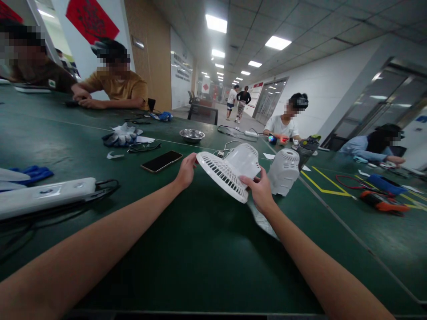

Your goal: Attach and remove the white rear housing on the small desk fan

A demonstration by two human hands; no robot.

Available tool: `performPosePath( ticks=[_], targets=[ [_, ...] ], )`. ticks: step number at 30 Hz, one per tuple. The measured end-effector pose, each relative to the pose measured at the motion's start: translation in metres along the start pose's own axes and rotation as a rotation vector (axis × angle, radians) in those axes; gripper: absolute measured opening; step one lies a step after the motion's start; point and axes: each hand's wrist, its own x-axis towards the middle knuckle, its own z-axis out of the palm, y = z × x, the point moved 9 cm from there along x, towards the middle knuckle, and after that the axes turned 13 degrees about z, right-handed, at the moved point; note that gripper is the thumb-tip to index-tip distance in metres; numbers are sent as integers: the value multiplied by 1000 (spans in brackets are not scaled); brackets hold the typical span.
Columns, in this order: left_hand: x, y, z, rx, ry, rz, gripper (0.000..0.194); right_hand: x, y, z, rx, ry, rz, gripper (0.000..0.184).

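Between my two hands is a white plastic fan housing [245, 158] with a round slotted grille, tilted above the green table. My left hand [187, 170] pinches the grille's left rim. On the right, my right hand [262, 190] grips the housing near its lower right side, thumb over the slots. Just beyond that hand stands a separate white vented cover [284, 171]. A pale, flat piece [263, 220] lies under my right forearm, partly hidden. Behind the housing a white cable with a small connector [220, 154] shows.
A phone [162, 161], a metal bowl [192, 135] and gloves [122, 134] lie to the left on the table. A white power strip [46, 195] is at far left. Behind the cover stands a bottle [308, 149]; an orange multimeter [383, 202] lies right. Several people sit around.
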Motion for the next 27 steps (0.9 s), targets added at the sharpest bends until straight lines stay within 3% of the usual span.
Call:
performPosePath(
  ticks=[4,7,11,13,16,19,23,27],
  targets=[
    [-6,-11,19,-269,16,-111,32,-8,16,26,158,-200,196,60],
    [-13,-16,34,-454,-35,-232,37,-16,32,45,182,-393,343,54],
    [-16,-16,27,-319,-11,-292,30,-15,40,53,182,-496,380,52],
    [-14,-11,23,-268,-1,-258,26,-6,38,43,109,-415,305,55],
    [-12,-4,21,-195,-17,-220,22,10,14,0,-110,-52,35,66],
    [-12,-3,20,-113,-51,-243,22,13,-10,-34,-502,203,-176,80],
    [-14,-8,18,-97,-47,-300,21,20,-7,-51,-827,329,-169,76],
    [-14,-13,15,-97,-25,-317,20,22,-3,-46,-985,376,-168,60]
  ],
)
